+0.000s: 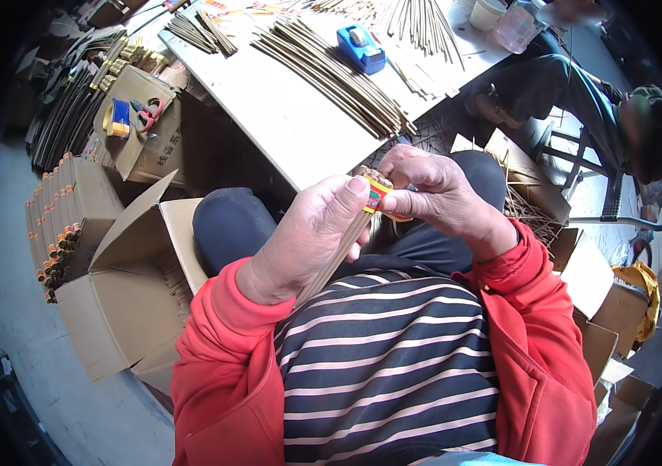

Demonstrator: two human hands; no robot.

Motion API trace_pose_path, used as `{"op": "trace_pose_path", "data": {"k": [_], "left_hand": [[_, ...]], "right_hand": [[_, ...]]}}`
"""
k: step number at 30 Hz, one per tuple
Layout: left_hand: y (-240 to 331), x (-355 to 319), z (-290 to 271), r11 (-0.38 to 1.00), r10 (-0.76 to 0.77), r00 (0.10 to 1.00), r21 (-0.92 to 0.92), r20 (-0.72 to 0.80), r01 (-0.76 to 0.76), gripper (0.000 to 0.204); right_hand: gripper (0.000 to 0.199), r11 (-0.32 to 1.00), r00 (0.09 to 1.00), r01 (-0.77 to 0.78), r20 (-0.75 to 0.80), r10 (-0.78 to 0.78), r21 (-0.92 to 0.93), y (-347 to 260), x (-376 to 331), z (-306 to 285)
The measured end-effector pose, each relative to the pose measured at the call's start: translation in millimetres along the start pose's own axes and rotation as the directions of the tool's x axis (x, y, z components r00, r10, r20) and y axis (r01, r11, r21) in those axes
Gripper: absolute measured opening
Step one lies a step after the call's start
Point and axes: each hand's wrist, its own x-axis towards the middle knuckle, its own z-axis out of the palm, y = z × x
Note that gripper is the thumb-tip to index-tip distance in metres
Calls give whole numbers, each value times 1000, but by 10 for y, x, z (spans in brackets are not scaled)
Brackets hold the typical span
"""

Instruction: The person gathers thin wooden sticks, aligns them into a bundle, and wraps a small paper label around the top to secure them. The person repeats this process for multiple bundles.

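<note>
Head view: the left hand [319,221] is curled firmly around a bundle of thin brown sticks [336,260] above the lap, probably to keep them from splaying while leaving the end exposed. There, the right hand [443,194], thumb and fingers nearly closed, pinches the red-and-yellow paper band [376,196] circling the bundle. Loose sticks [331,78] lie roughly parallel on the surface [253,101], likely for easy gathering, beside a blue tape dispenser [360,50]. At left, an open cardboard box [94,326] holds something brownish, too shadowed to identify; banded bundles [55,217] are stacked beyond it.
</note>
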Motion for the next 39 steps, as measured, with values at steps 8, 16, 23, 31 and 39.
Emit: {"op": "trace_pose_path", "data": {"k": [8,16,23,31,39], "left_hand": [[12,25,1,999,32,998,41,-47,-30,47],[-106,86,67,985,146,972,115,-185,-126,39],[-195,93,88,978,166,969,159,-184,-137,39],[-146,46,100,987,72,990,154,-118,-53,49],[-163,43,121,993,59,995,111,-79,-50,55]], "right_hand": [[32,950,950,25,-289,-120,-311,57,45,71],[24,938,910,-335,-292,295,-94,-197,-89,241],[23,879,879,-463,-184,439,-113,-284,-133,203],[26,903,921,-387,20,390,186,-66,-184,76],[32,804,920,-388,243,308,450,-47,-128,-25]]}}
